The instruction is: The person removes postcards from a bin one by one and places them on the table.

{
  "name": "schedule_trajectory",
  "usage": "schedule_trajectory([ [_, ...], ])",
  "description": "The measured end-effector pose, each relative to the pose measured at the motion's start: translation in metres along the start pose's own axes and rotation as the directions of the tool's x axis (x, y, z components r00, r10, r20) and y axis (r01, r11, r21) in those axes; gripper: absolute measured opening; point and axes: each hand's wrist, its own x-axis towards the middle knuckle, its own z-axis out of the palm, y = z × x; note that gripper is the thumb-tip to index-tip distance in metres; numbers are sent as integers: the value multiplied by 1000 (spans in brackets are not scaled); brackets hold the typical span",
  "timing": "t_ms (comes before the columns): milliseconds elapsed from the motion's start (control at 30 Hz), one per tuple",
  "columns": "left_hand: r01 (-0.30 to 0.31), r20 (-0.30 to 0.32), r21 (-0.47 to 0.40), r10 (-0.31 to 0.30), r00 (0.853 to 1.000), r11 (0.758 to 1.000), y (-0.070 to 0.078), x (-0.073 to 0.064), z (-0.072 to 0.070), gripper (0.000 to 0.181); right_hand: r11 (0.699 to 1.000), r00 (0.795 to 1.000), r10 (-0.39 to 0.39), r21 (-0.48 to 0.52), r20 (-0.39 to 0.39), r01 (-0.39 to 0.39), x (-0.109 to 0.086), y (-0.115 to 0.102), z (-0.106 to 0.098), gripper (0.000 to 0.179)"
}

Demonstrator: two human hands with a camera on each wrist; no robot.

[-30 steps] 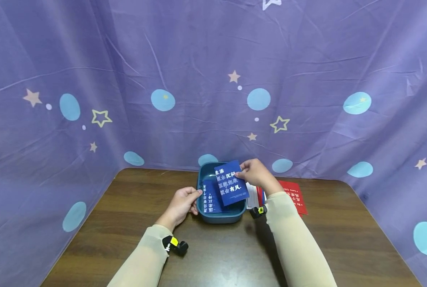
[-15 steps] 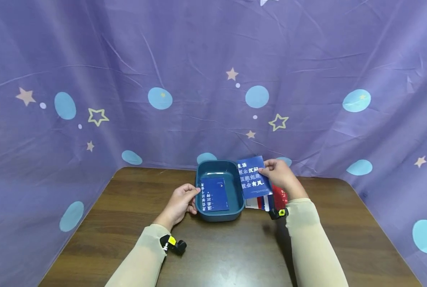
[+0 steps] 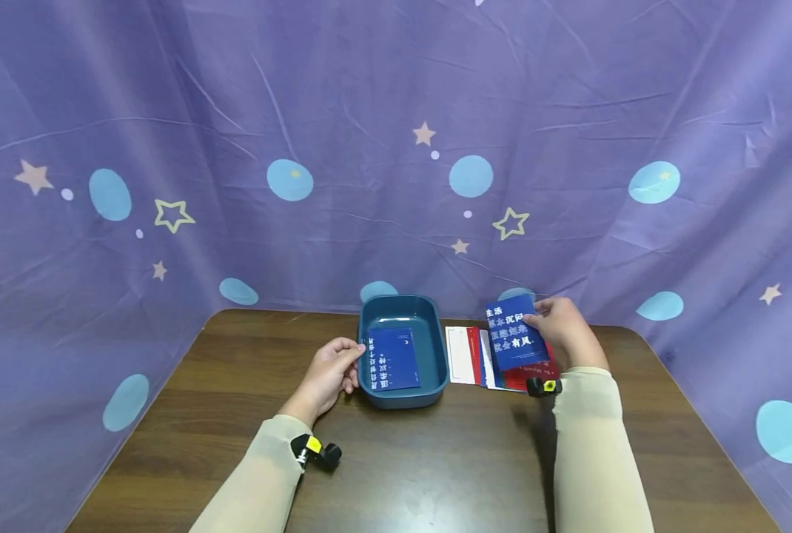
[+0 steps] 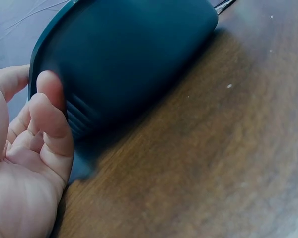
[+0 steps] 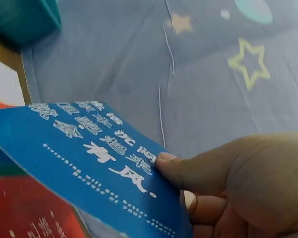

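A blue card point(image 3: 517, 333) with white lettering is pinched at its right edge by my right hand point(image 3: 562, 326), thumb on the printed face. It hangs over a spread of cards; the right wrist view shows the blue card point(image 5: 104, 158) bent slightly. My left hand point(image 3: 329, 374) grips the left wall of a dark teal plastic container point(image 3: 403, 402), thumb at the rim and fingers against the outside, as the left wrist view also shows. Inside the container lies another blue card point(image 3: 394, 359) with white characters, flat on the left side of the floor.
Right of the container, overlapping cards lie in a row: a white card point(image 3: 459, 357), a red card point(image 3: 532, 376) and several others, partly covered. A purple curtain point(image 3: 396, 185) stands behind the brown wooden table point(image 3: 403, 466).
My right hand has carried the blue card from above the container to the right, over the row of cards. My left hand has stayed on the container.
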Motion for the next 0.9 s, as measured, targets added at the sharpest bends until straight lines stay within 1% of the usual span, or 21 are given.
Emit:
schedule_trajectory([
  [33, -1, 1, 2, 1, 1000, 1000, 0, 0, 0, 14, 1000, 1000, 12, -14, 2, -12, 0, 4, -2, 56],
  [100, -1, 2, 6, 1, 1000, 1000, 0, 1, -1, 14, 997, 998, 55, 49, 18, -56, -1, 10, -4, 54],
  [200, -2, 2, 5, 2, 1000, 1000, -1, 1, -2, 14, 976, 990, 127, 169, 59, -135, -1, 21, -5, 53],
  [267, -6, 4, 4, 6, 1000, 1000, -1, 1, -2, 15, 961, 983, 162, 212, 84, -176, -1, 29, -5, 52],
  [300, -7, 6, 3, 7, 1000, 1000, -2, 1, -2, 15, 958, 980, 178, 211, 92, -194, -1, 33, -6, 51],
  [467, -15, 19, 9, 15, 1000, 1000, -1, 1, -2, 18, 961, 967, 226, 136, 119, -241, 0, 52, -8, 48],
  [600, -15, 23, 11, 15, 1000, 1000, -1, 1, -2, 17, 966, 966, 232, 92, 117, -243, 5, 64, -5, 48],
  [667, -15, 23, 10, 14, 1000, 1000, -2, 1, -2, 17, 971, 968, 227, 57, 111, -234, 8, 69, -3, 47],
  [767, -14, 25, 12, 14, 1000, 1000, -2, 1, -1, 16, 978, 974, 207, -36, 88, -204, 12, 75, 1, 47],
  [900, -13, 25, 15, 12, 1000, 1000, -1, 0, -1, 15, 971, 977, 202, -147, 63, -191, 14, 77, 5, 48],
])
